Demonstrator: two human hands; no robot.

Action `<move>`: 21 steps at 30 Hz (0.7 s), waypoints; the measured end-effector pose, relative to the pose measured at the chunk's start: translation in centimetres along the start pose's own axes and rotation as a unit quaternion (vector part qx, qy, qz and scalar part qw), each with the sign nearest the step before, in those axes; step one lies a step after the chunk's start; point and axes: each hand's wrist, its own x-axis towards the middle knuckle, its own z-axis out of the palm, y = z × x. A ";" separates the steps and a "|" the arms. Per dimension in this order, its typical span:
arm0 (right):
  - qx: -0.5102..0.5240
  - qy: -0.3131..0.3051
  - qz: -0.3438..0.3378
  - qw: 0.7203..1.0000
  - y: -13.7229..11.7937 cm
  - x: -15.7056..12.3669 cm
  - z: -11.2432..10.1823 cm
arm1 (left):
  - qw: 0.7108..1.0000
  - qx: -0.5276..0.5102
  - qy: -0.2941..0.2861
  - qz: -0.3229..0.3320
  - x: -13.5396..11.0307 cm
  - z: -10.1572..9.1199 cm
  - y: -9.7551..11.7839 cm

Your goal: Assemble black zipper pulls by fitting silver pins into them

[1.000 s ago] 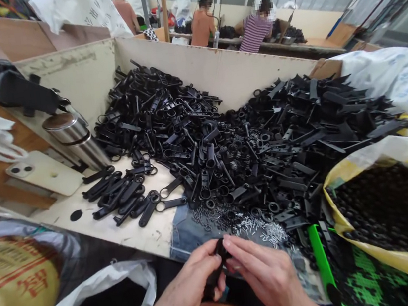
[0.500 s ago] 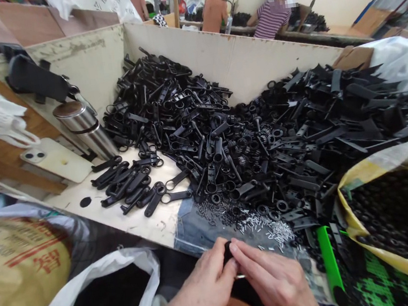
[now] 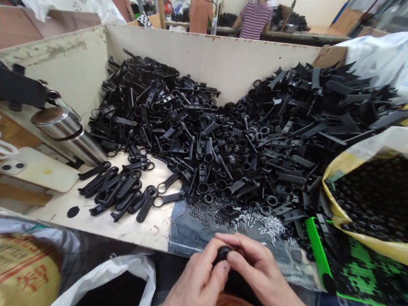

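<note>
My left hand (image 3: 195, 287) and my right hand (image 3: 254, 266) meet at the bottom middle, in front of the bench edge. Between their thumbs and fingers they grip a small black plastic part (image 3: 223, 253) with a rounded end. Most of it is covered by my fingers, so its full shape is hidden. Just beyond my hands, small metal pins (image 3: 269, 224) lie scattered on a denim cloth (image 3: 188, 233), beside tiny dark pieces (image 3: 204, 210). Behind them rises a large heap of black plastic parts with ringed ends (image 3: 168, 107).
Long black parts (image 3: 309, 94) are piled at right. A sack of black rings (image 3: 390, 198) and a green tray (image 3: 320, 253) stand near my right arm. To the left are a steel flask (image 3: 70, 135), a phone (image 3: 39, 169) and an open white sack (image 3: 145, 281). People work behind the partition.
My fingers have shifted around the black part; the right hand has turned and curled more round it. The view has swung slightly right, so the bench appears further left.
</note>
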 end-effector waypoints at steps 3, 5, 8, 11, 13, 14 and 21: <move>0.047 -0.019 0.012 0.999 0.5 1.1 1.6 | 0.991 0.107 0.056 0.059 0.1 0.4 -2.0; 0.074 -0.019 0.034 0.997 1.0 1.4 2.4 | 0.975 0.181 0.097 0.085 0.1 0.7 -3.1; 0.135 0.000 0.095 0.986 2.0 1.5 3.0 | 0.967 0.198 0.139 0.079 0.0 1.0 -3.5; 0.182 -0.015 0.130 0.974 2.7 1.7 3.1 | 0.993 0.042 0.114 -0.006 0.3 0.5 -2.5; 0.193 -0.048 0.136 0.971 2.5 1.9 2.7 | 0.989 -0.109 0.055 -0.088 0.6 -0.1 -1.4; 0.182 -0.061 0.130 0.973 2.2 2.1 2.5 | 0.976 -0.180 0.019 -0.120 0.9 -0.5 -1.0; -0.025 -0.085 0.003 0.996 0.1 3.0 0.9 | 0.927 -0.324 -0.054 -0.183 1.2 -1.1 0.5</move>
